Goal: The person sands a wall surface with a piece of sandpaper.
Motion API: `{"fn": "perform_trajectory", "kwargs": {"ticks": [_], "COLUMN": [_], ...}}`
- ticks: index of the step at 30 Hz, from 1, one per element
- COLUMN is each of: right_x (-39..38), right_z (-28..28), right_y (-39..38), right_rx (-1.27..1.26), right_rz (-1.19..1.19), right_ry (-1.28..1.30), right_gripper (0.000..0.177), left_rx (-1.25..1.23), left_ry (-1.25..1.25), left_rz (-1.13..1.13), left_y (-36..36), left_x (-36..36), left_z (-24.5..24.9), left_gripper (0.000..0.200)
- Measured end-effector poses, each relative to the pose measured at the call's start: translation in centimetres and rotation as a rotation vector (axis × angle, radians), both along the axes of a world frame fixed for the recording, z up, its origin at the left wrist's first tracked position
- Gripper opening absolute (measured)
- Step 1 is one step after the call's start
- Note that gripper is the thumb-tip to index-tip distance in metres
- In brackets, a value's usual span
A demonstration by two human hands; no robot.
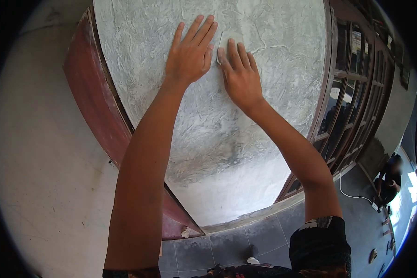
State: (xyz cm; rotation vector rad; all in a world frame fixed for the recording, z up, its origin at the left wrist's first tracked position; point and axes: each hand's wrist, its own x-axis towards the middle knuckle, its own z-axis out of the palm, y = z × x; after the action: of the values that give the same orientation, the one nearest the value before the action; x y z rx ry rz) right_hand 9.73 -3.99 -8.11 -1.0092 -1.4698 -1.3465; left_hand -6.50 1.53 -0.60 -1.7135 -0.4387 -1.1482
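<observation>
Both hands are raised against a rough grey plastered wall [208, 120]. My left hand [189, 55] lies flat on it with the fingers stretched upward and the thumb near its side, holding nothing. To its right and a little lower, my right hand [241, 76] presses on a thin pale sheet [223, 41], its fingers laid over the surface. The sheet's edge shows beside the index finger and thumb; most of its outline blends into the plaster. A small gap separates the two hands.
A dark red wooden panel [95, 97] borders the wall on the left, and brown framed glass panes [340, 99] stand on the right. Below is a dark tiled floor [227, 245]. A person [390, 178] crouches at the far right near a white cable [354, 196].
</observation>
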Motion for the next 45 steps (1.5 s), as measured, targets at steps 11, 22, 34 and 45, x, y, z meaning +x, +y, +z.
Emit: {"fn": "perform_trajectory", "kwargs": {"ticks": [11,22,34,45], "right_x": [-0.1,-0.4,-1.0,0.3], "right_z": [0.1,0.2,-5.1,-2.9], "right_y": [-0.3,-0.4,-0.1,-0.3], "right_rx": [0.0,-0.029,-0.098,-0.101], "right_rz": [-0.019,-0.048,-0.002,0.016], "right_ry": [-0.007,-0.021,-0.044,-0.039], "right_gripper": [0.041,0.042,0.041,0.045], "left_rx": [-0.023,-0.009,-0.017,-0.018], "left_ry": [-0.007,-0.021,-0.035,-0.046], "left_rz": [-0.03,-0.054,-0.087,-0.094], "left_y": [0.1,0.1,0.2,0.1], "left_x": [-0.2,-0.2,-0.1,0.0], "left_z": [-0.4,-0.2,-0.3,-0.2], "left_gripper": [0.055,0.054,0.054,0.054]}}
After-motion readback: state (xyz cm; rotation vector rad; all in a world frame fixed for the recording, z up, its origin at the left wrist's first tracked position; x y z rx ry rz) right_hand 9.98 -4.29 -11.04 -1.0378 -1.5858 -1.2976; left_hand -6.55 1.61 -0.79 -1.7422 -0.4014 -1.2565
